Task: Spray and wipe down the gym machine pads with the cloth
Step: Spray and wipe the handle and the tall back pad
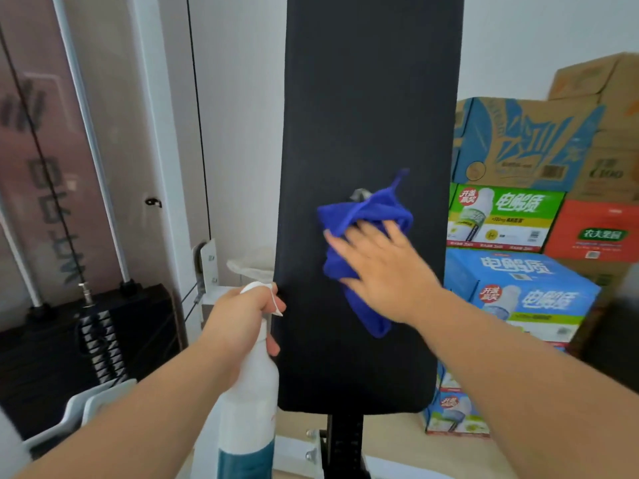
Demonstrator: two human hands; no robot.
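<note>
The black pad (373, 98) is long and narrow. Its long axis runs up and down in the view; the top leaves the picture, and the lower end with rounded corners sits over a dark post (345, 440).

The blue cloth (359, 216) lies crumpled on the middle of the pad, a little toward the right edge. It is stretched along the pad, with a small loop pointing up and a tail hanging below the palm. The right hand (383, 271) presses flat on it, fingers straight and spread. Bare pad surface is free above, below and to the left of the cloth; the right edge is near.

The left hand (238, 316) is curled round the neck of a white spray bottle (249, 392). The bottle stands upright just beside the pad's left edge, its head pointing toward the pad.

Stacked drink cartons (518, 292) stand close on the right. On the left are a black weight stack (52, 357) and a thin cable (41, 160).
</note>
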